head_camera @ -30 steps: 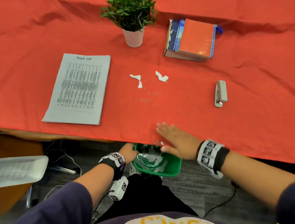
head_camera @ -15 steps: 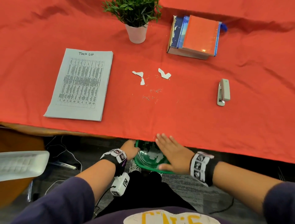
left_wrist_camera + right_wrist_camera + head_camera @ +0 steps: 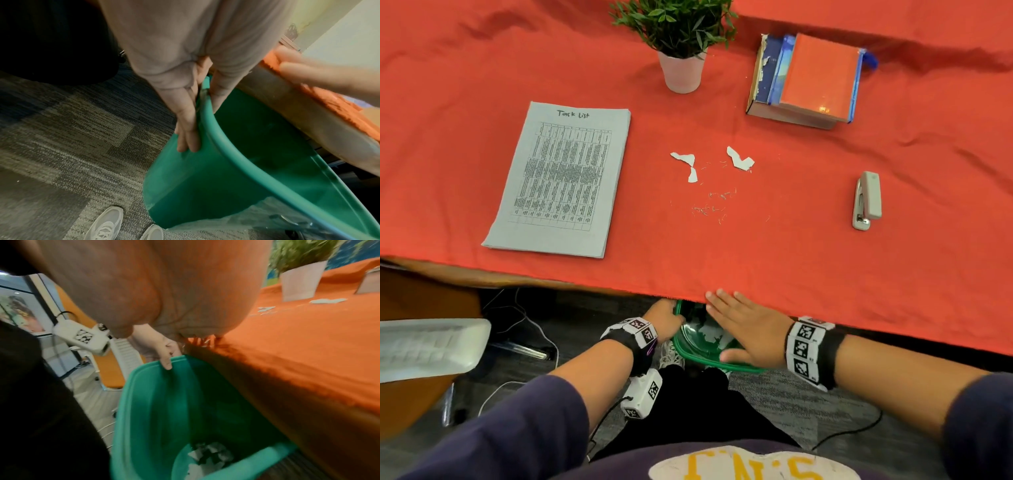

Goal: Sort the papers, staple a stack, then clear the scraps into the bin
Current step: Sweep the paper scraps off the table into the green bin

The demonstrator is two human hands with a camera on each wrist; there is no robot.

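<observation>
My left hand (image 3: 664, 317) grips the rim of a green bin (image 3: 690, 353) held just under the table's front edge; thumb inside, fingers (image 3: 188, 129) on the outer wall. White paper scraps (image 3: 207, 452) lie in the bin's bottom. My right hand (image 3: 748, 327) lies flat and open over the bin's mouth, its fingertips at the edge of the red tablecloth (image 3: 756, 260). Two torn paper scraps (image 3: 688, 162) (image 3: 739, 159) and loose staples (image 3: 710, 205) lie mid-table. A stack of "Task List" papers (image 3: 561, 178) sits to the left, a grey stapler (image 3: 866, 200) to the right.
A potted plant (image 3: 681, 44) and a pile of books (image 3: 811, 77) stand at the back of the table. Below it are grey carpet (image 3: 61, 129), cables, my shoes (image 3: 104, 225) and a white keyboard (image 3: 428, 346) at the left.
My right hand has slid back off the tablecloth's front edge to lie over the bin's mouth. My left hand still holds the bin under the edge.
</observation>
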